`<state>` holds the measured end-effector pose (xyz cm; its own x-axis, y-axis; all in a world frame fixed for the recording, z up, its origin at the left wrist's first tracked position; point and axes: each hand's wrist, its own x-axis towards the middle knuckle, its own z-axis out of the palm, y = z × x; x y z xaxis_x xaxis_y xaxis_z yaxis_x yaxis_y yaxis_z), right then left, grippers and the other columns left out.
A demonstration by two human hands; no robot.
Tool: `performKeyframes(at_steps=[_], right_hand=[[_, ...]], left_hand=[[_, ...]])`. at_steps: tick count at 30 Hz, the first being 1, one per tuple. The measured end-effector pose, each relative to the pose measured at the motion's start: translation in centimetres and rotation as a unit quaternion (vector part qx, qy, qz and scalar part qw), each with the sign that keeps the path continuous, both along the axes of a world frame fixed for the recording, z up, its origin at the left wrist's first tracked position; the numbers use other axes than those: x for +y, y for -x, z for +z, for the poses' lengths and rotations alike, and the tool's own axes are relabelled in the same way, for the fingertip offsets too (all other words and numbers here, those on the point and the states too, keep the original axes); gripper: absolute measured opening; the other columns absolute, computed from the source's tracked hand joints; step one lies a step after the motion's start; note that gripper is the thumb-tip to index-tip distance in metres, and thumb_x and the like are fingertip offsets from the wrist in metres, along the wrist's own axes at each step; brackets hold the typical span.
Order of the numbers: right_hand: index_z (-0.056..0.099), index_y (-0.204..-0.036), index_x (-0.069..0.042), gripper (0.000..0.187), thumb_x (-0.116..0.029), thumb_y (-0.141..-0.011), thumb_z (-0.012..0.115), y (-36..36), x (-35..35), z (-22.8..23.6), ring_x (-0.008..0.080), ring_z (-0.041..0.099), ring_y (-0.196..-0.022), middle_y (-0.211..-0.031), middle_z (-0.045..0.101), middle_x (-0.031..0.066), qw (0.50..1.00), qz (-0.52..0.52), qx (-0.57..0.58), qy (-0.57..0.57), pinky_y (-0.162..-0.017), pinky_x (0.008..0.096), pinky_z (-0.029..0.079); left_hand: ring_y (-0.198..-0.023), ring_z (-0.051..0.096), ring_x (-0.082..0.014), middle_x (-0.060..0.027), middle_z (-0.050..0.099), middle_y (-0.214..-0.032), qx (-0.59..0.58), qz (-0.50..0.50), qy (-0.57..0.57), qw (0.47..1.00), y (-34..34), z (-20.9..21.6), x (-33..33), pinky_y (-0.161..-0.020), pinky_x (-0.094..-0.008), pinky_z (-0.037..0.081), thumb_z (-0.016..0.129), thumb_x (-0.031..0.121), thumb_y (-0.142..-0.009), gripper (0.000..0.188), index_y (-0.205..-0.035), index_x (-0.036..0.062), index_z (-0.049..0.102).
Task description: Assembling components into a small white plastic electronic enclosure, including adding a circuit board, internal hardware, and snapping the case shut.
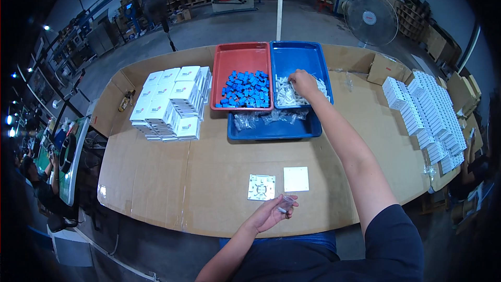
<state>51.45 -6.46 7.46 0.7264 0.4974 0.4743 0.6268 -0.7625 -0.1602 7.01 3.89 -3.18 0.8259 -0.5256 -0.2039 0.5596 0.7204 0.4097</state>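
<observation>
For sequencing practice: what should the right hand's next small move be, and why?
Probably lift a white piece toward the clear bag: the right hand is at white pieces in the upper blue tray, the left hand holding the bag.

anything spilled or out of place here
Nothing stands out as spilled: the blue parts lie inside the red tray, and the white parts, where the right hand reaches, inside the upper blue tray. Mildly odd: a yellow-and-dark item sits apart at the left cardboard wall.

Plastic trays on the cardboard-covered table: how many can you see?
3: a red tray with blue pieces, a blue tray right of it with white pieces, and a second blue tray below, partly covered by both. Others could be hidden underneath.
</observation>
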Motion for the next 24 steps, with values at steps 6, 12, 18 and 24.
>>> performKeyframes(at_steps=[6, 12, 18, 24], right_hand=[[0.079, -0.090, -0.013, 0.013, -0.010, -0.085, 0.068, -1.5, -0.1, -0.6, 0.0339, 0.067, -0.103, -0.100, 0.069, 0.0134, 0.999, -0.004, -0.009, 0.031, -0.086, 0.0485, 0.057], [0.078, -0.089, -0.013, 0.007, -0.015, -0.085, 0.073, -1.6, 0.2, -0.6, 0.0334, 0.067, -0.104, -0.100, 0.068, 0.0128, 1.000, -0.020, 0.007, 0.017, -0.086, 0.0471, 0.057], [0.077, -0.089, -0.011, 0.007, -0.014, -0.086, 0.071, -1.9, 0.0, -0.7, 0.0340, 0.067, -0.105, -0.102, 0.068, 0.0131, 0.998, -0.040, -0.008, 0.054, -0.087, 0.0465, 0.057], [0.073, -0.087, -0.007, 0.004, -0.010, -0.086, 0.070, -1.7, -0.8, -1.2, 0.0357, 0.067, -0.103, -0.103, 0.066, 0.0145, 0.998, -0.041, 0.050, -0.012, -0.087, 0.0486, 0.055]], left_hand=[[-0.095, 0.063, -0.0185, -0.0112, 0.067, -0.121, 0.000, -0.008, -0.007, 1.000, -0.1, 0.2, 0.0, -0.091, -0.0350, 0.053, 0.045, 0.041, -0.112, 0.055, -0.145, -0.0020, 0.051], [-0.096, 0.062, -0.0180, -0.0102, 0.066, -0.121, 0.004, -0.010, 0.001, 1.000, -0.2, 0.3, 0.2, -0.092, -0.0344, 0.052, 0.044, 0.044, -0.112, 0.057, -0.146, -0.0019, 0.050], [-0.096, 0.062, -0.0179, -0.0100, 0.066, -0.122, -0.005, -0.013, -0.004, 1.000, -0.4, 0.0, 0.2, -0.093, -0.0344, 0.052, 0.045, 0.044, -0.111, 0.058, -0.147, -0.0019, 0.049], [-0.097, 0.062, -0.0182, -0.0105, 0.066, -0.122, -0.004, -0.008, 0.000, 1.000, -0.2, -0.1, 0.2, -0.093, -0.0349, 0.052, 0.046, 0.041, -0.111, 0.056, -0.147, -0.0024, 0.049]])
